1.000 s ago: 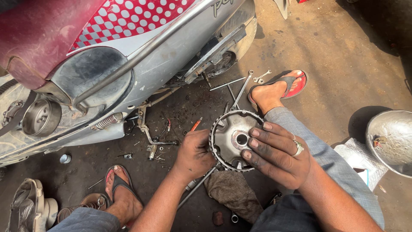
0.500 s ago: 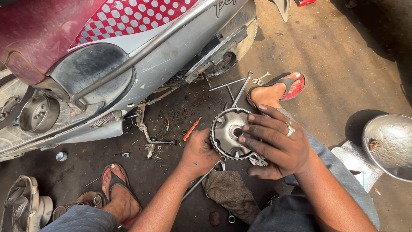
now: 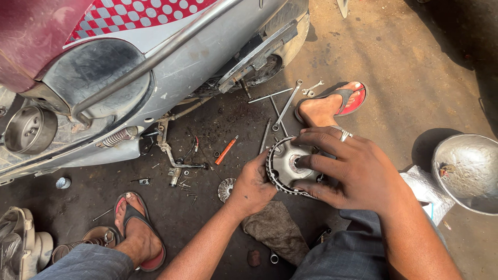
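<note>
- Two bare forearms reach out from the bottom edge over grey-trousered knees, and a dirty rag [image 3: 275,228] lies on the ground between them, just below the work
- Both hands meet on a round metal pulley with a toothed rim [image 3: 286,166], held just above the oily floor near the middle of the view
- The left hand [image 3: 252,187] is curled closed around the pulley's left rim, knuckles up, thumb hidden behind the part
- The right hand [image 3: 348,168] is spread wide, palm down, fingers fanned across the pulley's face and centre hub, a ring on one finger; its wrist bends in from the right
- Open room is tight on the left: a sandalled foot [image 3: 139,233] sits near the lower edge, and small bolts and a small finned disc [image 3: 226,189] litter the floor just beside the left hand
- To the right a metal bowl [image 3: 467,171] stands well apart, with bare concrete between
- Beyond the pulley lie an orange screwdriver [image 3: 226,150], long spanners [image 3: 286,106] and the other foot in a red sandal [image 3: 332,106]
- Farthest off, the scooter body [image 3: 181,57] fills the upper left, closing that side
</note>
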